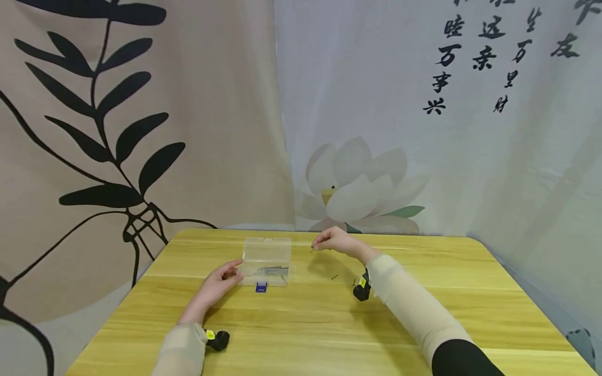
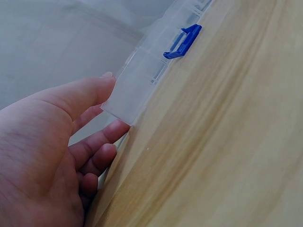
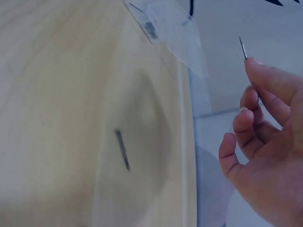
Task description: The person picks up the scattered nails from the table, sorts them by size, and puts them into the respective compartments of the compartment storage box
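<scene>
A clear plastic box (image 1: 249,281) with its lid (image 1: 267,249) raised stands at the table's far middle, its blue latch (image 1: 261,286) facing forward. Several thin metal nails (image 1: 274,268) lie inside it. My left hand (image 1: 219,284) holds the box by its left side, the thumb and fingers around the near corner in the left wrist view. To the right of the box and above the table, my right hand (image 1: 340,243) pinches a small thin nail (image 3: 243,48) between thumb and forefinger. Beneath that hand, another nail (image 3: 122,149) lies on the wood.
The wooden table (image 1: 291,329) carries one more small dark piece (image 1: 354,282) near the right wrist. Each wrist wears a black camera, the right one (image 1: 361,290) and the left one (image 1: 218,340). A printed curtain (image 1: 226,130) hangs behind the table's far edge.
</scene>
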`<act>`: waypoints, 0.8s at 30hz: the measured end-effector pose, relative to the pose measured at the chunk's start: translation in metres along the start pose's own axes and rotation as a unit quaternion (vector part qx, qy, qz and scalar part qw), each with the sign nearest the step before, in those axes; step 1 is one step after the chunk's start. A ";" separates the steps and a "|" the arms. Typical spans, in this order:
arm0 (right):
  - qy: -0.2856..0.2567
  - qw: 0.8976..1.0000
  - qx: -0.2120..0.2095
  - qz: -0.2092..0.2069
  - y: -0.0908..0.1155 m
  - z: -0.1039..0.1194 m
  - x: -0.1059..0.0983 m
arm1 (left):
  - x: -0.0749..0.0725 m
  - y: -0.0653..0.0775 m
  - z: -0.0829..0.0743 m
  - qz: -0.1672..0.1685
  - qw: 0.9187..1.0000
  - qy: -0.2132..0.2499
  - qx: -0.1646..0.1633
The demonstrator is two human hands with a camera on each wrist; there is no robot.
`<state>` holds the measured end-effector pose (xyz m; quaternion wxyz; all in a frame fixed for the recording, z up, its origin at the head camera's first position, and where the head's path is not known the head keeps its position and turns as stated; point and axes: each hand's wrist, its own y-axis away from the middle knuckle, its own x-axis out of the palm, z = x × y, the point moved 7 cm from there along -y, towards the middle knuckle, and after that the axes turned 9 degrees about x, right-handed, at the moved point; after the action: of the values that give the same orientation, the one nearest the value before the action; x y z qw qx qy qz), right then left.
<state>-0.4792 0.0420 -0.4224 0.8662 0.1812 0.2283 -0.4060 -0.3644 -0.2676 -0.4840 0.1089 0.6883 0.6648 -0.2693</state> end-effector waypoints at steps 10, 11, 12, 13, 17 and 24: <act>-0.002 1.000 -0.009 0.010 -0.015 0.010 0.029 | 0.001 -0.001 -0.002 -0.001 1.000 -0.005 -0.002; -0.003 1.000 -0.009 0.010 -0.016 0.011 0.030 | 0.001 -0.001 -0.002 -0.002 1.000 -0.005 -0.001; -0.003 1.000 -0.013 0.009 -0.016 0.012 0.031 | 0.002 -0.001 -0.002 -0.001 1.000 -0.005 0.000; -0.002 1.000 -0.013 0.008 -0.017 0.013 0.033 | 0.002 -0.002 -0.002 -0.002 1.000 -0.004 0.001; -0.008 1.000 -0.019 0.012 -0.019 0.016 0.037 | 0.002 -0.002 0.000 -0.003 1.000 -0.007 -0.003; -0.023 0.999 -0.030 0.026 -0.021 0.019 0.043 | 0.000 0.000 0.002 -0.006 1.000 -0.009 -0.004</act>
<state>-0.4667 -0.0074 -0.4326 0.8864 0.1513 0.2154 -0.3808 -0.3648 -0.2686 -0.4852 0.1163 0.6814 0.6687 -0.2738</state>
